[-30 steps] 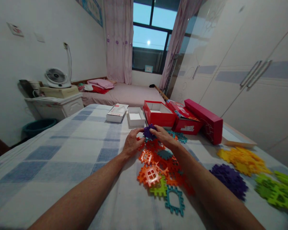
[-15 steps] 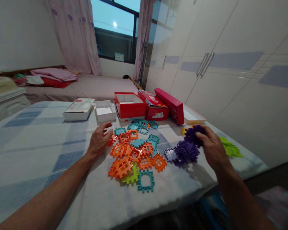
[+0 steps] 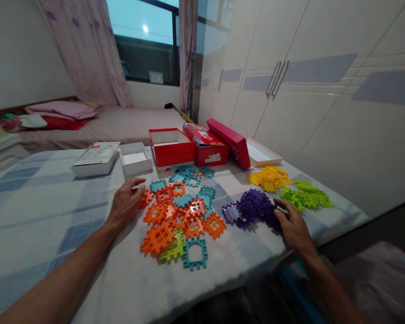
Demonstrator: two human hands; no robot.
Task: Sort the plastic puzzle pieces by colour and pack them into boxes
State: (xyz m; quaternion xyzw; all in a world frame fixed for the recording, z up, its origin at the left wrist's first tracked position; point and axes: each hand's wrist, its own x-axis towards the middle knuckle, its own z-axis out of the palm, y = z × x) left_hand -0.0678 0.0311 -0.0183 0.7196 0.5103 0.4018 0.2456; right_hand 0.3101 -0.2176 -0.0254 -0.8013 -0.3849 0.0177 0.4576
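Observation:
My left hand [image 3: 126, 202] rests flat on the checked bedsheet [image 3: 54, 225], fingertips touching the left edge of a mixed heap of orange and teal toothed tiles [image 3: 178, 211]. My right hand [image 3: 292, 225] lies on the sheet at the right side of a purple tile pile [image 3: 253, 208], fingers spread against it and holding nothing. A green tile [image 3: 173, 245] and a teal frame tile [image 3: 195, 253] lie at the heap's near edge.
A yellow tile pile [image 3: 269, 177] and a green tile pile [image 3: 305, 195] lie to the right. Red boxes [image 3: 172, 150], a red lid [image 3: 232, 143], a white box [image 3: 135, 158] and its lid [image 3: 96, 157] stand behind. White wardrobe doors [image 3: 324, 103] are on the right.
My right hand carried a purple tile from the mixed heap to the purple pile, set it down and now lies empty beside it. My left hand stayed at the heap's left edge.

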